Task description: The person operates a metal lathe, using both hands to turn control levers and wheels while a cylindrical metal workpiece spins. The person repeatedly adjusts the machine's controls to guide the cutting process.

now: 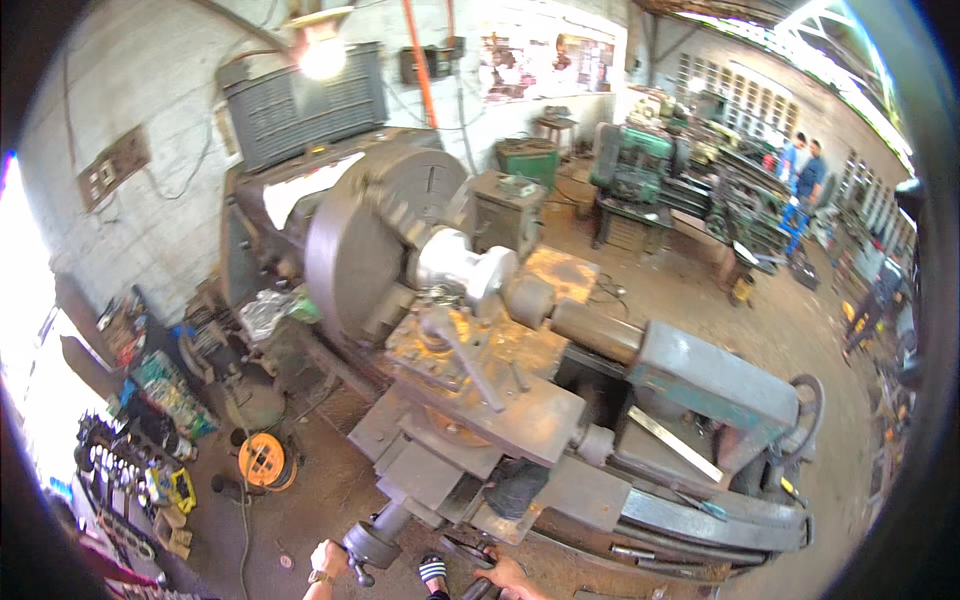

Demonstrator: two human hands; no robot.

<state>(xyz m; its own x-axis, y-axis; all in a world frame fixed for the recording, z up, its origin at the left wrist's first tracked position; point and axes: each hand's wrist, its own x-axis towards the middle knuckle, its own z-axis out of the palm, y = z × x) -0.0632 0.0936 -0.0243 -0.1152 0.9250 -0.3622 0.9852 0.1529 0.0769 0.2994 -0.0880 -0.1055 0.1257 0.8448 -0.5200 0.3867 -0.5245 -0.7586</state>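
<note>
A large metal lathe (560, 400) fills the middle of the view. Its round chuck (360, 250) grips a shiny grey workpiece (465, 265), and the chuck looks blurred as if turning. The tool post (450, 345) sits just below the workpiece. The tailstock (700, 380) presses in from the right. At the lower edge my left hand (328, 557) rests by a crank handle (368, 548). My right hand (505, 575) is closed on a dark handwheel (470, 553). A sandalled foot (432, 572) shows between them.
An orange cable reel (263, 460) lies on the floor at left, beside racks of tools (130, 470). Two people (800, 175) stand at the far right among other green machines (640, 165). A lamp (322, 55) glows above the lathe.
</note>
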